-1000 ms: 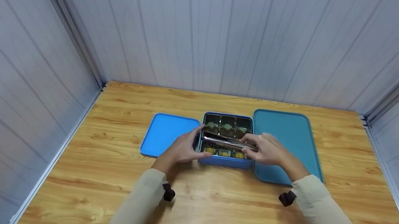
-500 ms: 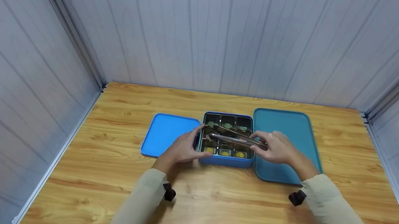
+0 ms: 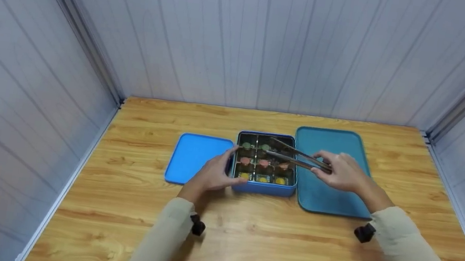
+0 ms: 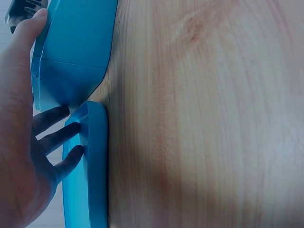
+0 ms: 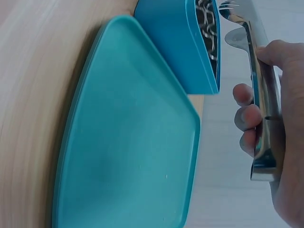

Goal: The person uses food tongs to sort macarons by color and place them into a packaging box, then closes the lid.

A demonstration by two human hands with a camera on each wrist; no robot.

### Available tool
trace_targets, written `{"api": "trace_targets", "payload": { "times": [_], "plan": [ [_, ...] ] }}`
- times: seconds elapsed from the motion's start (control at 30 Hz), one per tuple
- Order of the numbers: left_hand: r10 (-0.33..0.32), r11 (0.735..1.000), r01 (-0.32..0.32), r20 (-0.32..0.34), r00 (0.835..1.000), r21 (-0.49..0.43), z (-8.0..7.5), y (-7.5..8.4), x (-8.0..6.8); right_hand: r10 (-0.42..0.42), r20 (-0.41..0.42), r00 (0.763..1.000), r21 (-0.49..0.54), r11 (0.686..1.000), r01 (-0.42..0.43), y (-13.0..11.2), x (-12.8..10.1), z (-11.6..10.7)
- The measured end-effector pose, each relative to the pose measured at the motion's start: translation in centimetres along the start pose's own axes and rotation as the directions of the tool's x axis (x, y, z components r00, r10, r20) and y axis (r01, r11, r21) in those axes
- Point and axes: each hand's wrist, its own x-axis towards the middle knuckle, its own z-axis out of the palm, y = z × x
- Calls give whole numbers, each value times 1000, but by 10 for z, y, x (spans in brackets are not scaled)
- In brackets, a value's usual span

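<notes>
A blue box (image 3: 263,188) stands mid-table, split inside into several dark compartments. Small round pieces lie in them: green pieces (image 3: 265,148) at the back, pink pieces (image 3: 263,163) in the middle, yellow pieces (image 3: 263,179) in front. My left hand (image 3: 213,171) rests at the box's left side, thumb at the near corner and forefinger at the left rim. Its other fingers extend over the blue lid (image 4: 97,166). Metal tongs (image 5: 266,95) are gripped in my right hand (image 3: 341,172). Their arms stand apart over the box, one tip forked, and cover the back right compartment.
A teal tray (image 3: 332,200) lies against the box's right side, partly under my right hand. The lid lies flat on the left of the box. Pale panel walls (image 3: 264,38) enclose the wooden table (image 3: 242,251) at the back and both sides.
My right hand has moved right, drawing the tongs back from the middle row, and their arms have spread apart. Pink pieces there now show. My left hand has stayed at the box.
</notes>
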Motion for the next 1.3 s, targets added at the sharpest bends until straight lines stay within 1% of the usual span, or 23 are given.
{"api": "trace_targets", "payload": {
  "times": [0.27,0.5,0.67,1.1,1.3],
  "plan": [
    [-19,1000,19,-4,1000,-1,0,0,0,40,-45,998,-10,999,-40,17,-16,-9],
    [-1,1000,1,-8,1000,1,1,0,0,102,-65,993,-17,995,-103,32,-32,-20],
    [-1,1000,1,-12,1000,-3,1,0,0,147,-88,985,-26,988,-149,44,-42,-28],
    [-17,1000,17,-6,1000,4,1,0,-1,268,-119,956,-34,961,-273,85,-71,-35],
    [-14,1000,14,-7,1000,10,1,0,0,345,-127,930,11,938,-347,104,-85,-38]
  ]
}}
